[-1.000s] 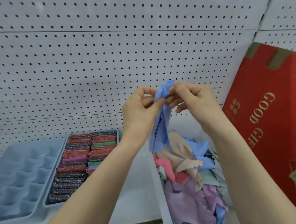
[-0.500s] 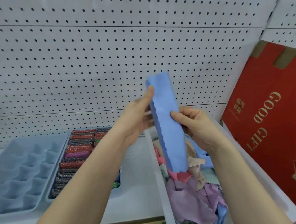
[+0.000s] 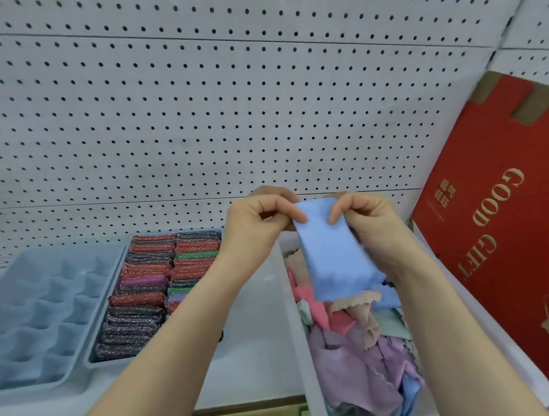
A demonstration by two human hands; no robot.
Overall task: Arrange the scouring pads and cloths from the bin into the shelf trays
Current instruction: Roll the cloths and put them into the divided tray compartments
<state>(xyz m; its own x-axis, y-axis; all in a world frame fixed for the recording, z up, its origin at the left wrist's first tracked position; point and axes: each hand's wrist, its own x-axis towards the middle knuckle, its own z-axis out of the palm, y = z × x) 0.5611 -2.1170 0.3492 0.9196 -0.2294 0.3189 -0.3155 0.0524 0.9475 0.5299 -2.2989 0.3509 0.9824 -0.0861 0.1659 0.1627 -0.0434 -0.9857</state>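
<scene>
A folded light-blue cloth [image 3: 331, 256] hangs above the far end of the white bin [image 3: 296, 323]. My left hand [image 3: 261, 219] pinches its top left corner and my right hand [image 3: 364, 216] pinches its top right corner. The bin holds a heap of loose cloths [image 3: 357, 350] in pink, beige, lilac, green and blue. To the left, a pale blue tray [image 3: 90, 363] is packed with two rows of glittery scouring pads [image 3: 147, 294]. Further left stands a pale blue divided tray [image 3: 25, 319] with bare compartments.
A red gift box [image 3: 510, 235] leans against the bin's right side. White pegboard [image 3: 222, 95] forms the back wall. The trays and bin stand on a white shelf [image 3: 257, 360], whose front edge runs along the bottom.
The blue cloth went from hanging loose to a long strip and is now folded shorter. Both hands came lower and now grip its top corners.
</scene>
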